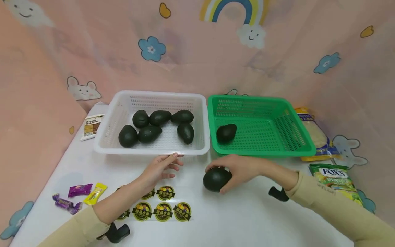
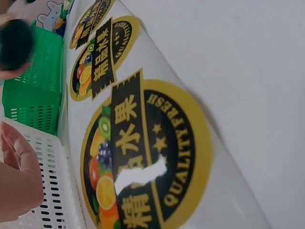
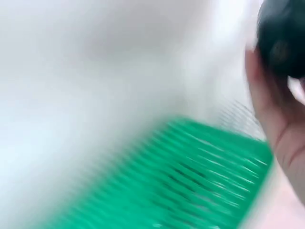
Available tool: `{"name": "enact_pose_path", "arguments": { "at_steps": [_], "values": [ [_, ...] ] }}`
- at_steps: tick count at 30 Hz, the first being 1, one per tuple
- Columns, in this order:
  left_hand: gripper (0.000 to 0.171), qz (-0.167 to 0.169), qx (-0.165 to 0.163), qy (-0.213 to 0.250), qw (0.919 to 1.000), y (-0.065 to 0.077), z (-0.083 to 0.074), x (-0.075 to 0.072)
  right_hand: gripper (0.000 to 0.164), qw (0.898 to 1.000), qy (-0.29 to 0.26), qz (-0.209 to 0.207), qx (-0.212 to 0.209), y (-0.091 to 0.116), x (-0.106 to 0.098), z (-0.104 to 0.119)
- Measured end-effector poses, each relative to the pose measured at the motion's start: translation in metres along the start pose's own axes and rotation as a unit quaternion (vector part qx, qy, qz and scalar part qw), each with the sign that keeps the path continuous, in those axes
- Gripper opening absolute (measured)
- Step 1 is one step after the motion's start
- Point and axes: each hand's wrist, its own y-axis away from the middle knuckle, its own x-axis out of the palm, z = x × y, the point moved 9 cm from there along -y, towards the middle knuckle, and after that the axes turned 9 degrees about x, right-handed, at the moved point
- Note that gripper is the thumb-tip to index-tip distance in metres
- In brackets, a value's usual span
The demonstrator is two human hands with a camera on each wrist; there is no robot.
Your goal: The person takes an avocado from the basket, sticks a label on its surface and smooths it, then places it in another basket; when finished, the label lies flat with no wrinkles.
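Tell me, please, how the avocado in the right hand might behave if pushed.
The avocado would probably roll, given its rounded sides. Its smooth-looking, faintly shiny skin might feel slippery. It seems firm, showing no visible dent where the right hand grips it.

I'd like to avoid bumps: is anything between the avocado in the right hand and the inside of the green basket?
Only the front rim of the green basket, beyond the right hand and the held avocado; no loose item shows between. Inside, another avocado sits near the front left corner.
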Motion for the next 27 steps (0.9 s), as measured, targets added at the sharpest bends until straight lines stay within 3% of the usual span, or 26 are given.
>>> {"name": "enact_pose_path", "arguments": {
  "at_steps": [3,7,15,19,22,27],
  "values": [
    [0.057,-0.003,0.003,-0.004,1.0000,0.000,-0.001,-0.003,0.067,0.997,0.033,-0.063,0.018,0.004,0.028,-0.024],
    [0.055,-0.003,0.004,-0.007,1.0000,0.000,-0.003,-0.003,0.074,0.993,0.026,-0.105,0.044,0.005,0.042,-0.042],
    [0.056,0.013,0.001,-0.024,0.9996,0.002,-0.004,-0.002,0.090,0.992,0.013,-0.103,0.069,0.009,0.042,-0.046],
    [0.051,0.047,0.021,-0.078,0.9957,0.007,-0.006,-0.005,0.093,0.990,0.011,-0.113,0.081,0.009,0.039,-0.049],
    [0.047,0.077,0.057,-0.179,0.9793,0.015,-0.009,-0.009,0.093,0.989,0.006,-0.123,0.081,0.008,0.035,-0.050],
    [0.048,0.106,0.125,-0.362,0.9175,0.033,-0.014,-0.018,0.086,0.986,0.000,-0.142,0.081,0.006,0.030,-0.052]
  ]
}}
